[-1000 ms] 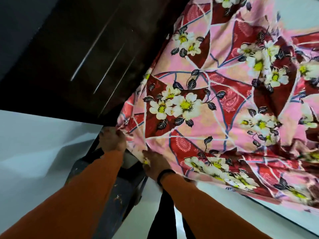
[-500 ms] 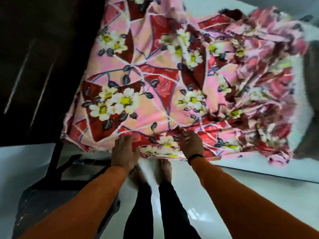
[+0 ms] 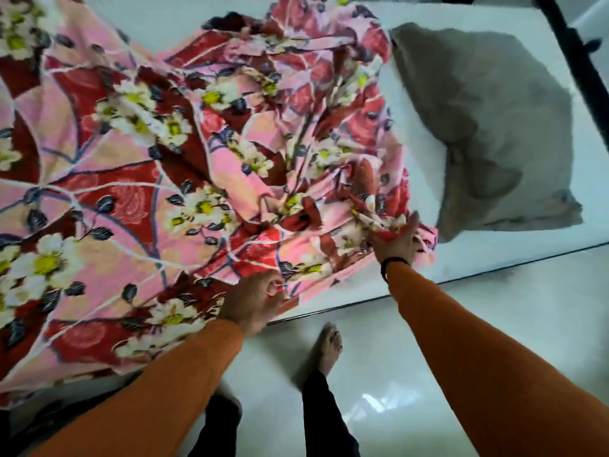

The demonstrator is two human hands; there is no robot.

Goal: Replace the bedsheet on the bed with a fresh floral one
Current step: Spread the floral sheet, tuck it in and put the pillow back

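The floral bedsheet (image 3: 138,199), pink and red with white flowers, covers the left part of the white mattress (image 3: 514,252) and is bunched in wrinkles toward the middle. My left hand (image 3: 253,301) grips the sheet's near edge at the side of the bed. Further right, my right hand (image 3: 397,240) holds a bunched fold of the sheet close to the pillow. Both arms wear orange sleeves, and a dark band circles the right wrist.
A grey pillow (image 3: 487,127) lies on the bare right part of the mattress. A dark bar (image 3: 573,54) crosses the top right corner. I stand barefoot on a glossy pale floor (image 3: 412,374) by the bed's side; a dark object (image 3: 39,420) sits low left.
The view has swung right from the dark headboard corner to the pillow end. Both hands have travelled right along the sheet's edge, and the right hand now reaches into the bunched part.
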